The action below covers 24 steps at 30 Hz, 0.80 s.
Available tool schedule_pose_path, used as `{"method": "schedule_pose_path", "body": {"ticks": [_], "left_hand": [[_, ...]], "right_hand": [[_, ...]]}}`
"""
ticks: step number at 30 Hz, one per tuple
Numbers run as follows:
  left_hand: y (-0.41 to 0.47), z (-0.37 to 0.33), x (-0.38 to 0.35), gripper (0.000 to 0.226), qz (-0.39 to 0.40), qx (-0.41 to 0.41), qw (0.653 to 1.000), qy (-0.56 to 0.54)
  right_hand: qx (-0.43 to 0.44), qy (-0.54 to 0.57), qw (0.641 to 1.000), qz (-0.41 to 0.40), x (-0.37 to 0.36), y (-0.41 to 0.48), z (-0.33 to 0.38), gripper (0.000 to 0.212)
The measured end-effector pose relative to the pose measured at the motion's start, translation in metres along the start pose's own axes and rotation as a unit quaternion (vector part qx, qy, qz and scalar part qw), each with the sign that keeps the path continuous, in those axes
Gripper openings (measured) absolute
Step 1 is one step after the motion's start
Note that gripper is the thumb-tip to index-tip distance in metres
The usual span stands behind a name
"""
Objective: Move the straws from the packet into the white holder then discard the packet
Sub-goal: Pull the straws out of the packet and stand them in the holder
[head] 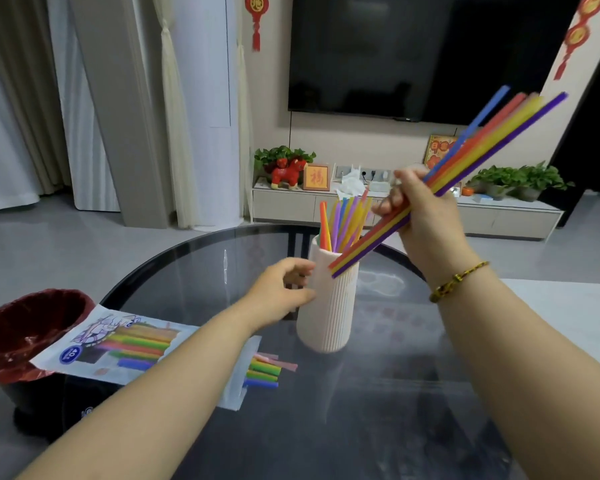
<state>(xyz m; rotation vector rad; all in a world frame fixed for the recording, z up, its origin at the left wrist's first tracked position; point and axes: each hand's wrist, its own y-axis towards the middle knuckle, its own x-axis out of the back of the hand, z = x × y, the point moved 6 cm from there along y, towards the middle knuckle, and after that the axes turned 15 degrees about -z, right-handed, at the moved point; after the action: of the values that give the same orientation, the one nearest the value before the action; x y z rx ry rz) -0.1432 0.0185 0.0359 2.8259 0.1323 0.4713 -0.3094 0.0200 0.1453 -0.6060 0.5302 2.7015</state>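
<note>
A white ribbed holder (329,306) stands upright near the middle of the round glass table, with several coloured straws (343,223) sticking out of its top. My right hand (420,216) grips a slanted bunch of straws (482,147) whose lower ends hang just over the holder's rim. My left hand (284,292) touches the holder's left side, fingers curled around it. The printed packet (118,344) lies flat at the table's left, partly under my left forearm, and more straws (264,370) poke out of its open right end.
A bin lined with a red bag (25,327) stands at the left, beside the table edge (174,247) and touching the packet's corner. Beyond the table are a low TV cabinet (291,202) with plants and ornaments, a dark screen and curtains.
</note>
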Motion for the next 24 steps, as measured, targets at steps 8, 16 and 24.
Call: {"method": "schedule_pose_path", "body": {"ticks": [8,16,24], "left_hand": [[0.047,-0.011,-0.020,0.099,-0.025,0.016,0.999,0.030],[0.060,-0.014,-0.040,0.070,0.010,0.005,1.000,-0.026],[0.064,-0.006,-0.040,0.084,0.010,0.026,0.999,-0.017]], "right_hand": [[0.057,-0.015,0.996,-0.063,-0.001,0.038,0.001,0.021],[0.043,-0.213,0.976,0.026,-0.022,0.041,-0.052,0.027],[0.011,-0.243,0.969,0.033,-0.021,0.039,-0.075,0.022]]}}
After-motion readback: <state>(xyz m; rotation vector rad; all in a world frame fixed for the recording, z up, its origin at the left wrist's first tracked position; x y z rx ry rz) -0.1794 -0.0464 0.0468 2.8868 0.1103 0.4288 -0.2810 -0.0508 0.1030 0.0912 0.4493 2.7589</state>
